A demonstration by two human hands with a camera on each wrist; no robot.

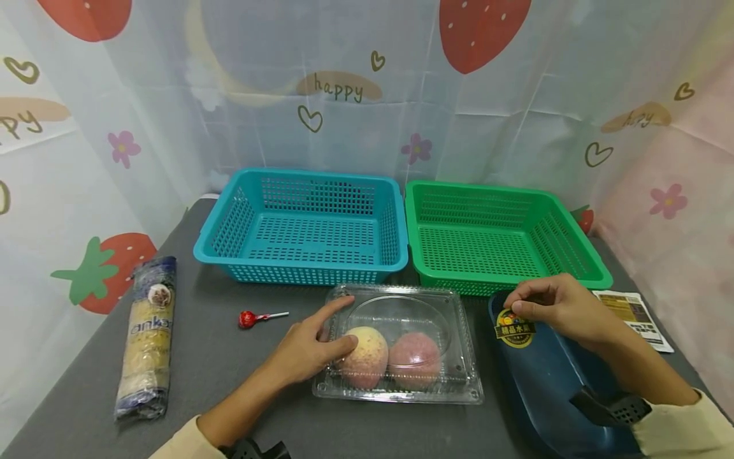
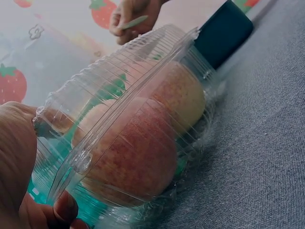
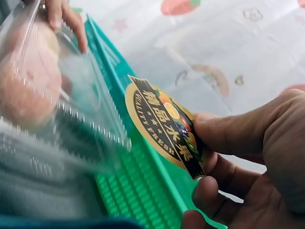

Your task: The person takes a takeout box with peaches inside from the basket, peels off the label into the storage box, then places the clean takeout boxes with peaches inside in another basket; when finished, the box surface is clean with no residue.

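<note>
Spreading apart, the thumb and pointing finger of the left hand point(image 1: 312, 347) are resting on the left end of the clear box point(image 1: 401, 312), not pinching it. Inside the box, a yellow-pink peach point(image 1: 364, 366) is sitting on the left, and a pink peach point(image 1: 414, 361) is sitting just beside it on the right. Right of the box, a round sticker point(image 1: 515, 329) is hanging over the blue tub point(image 1: 541, 382), apart from the box. Thumb and fingers of the right hand point(image 1: 559, 309) are clamping together on one edge of it, and its picture is showing. I'm not seeing enough to tell if its back is sticky.

I'm guessing the step in hand is putting the sticker on the box. The next move is calling for the right hand to go left to the box, keeping the sticker flat, while the left hand is holding the box still. Over the ridges, the sticker could be creasing.
</note>
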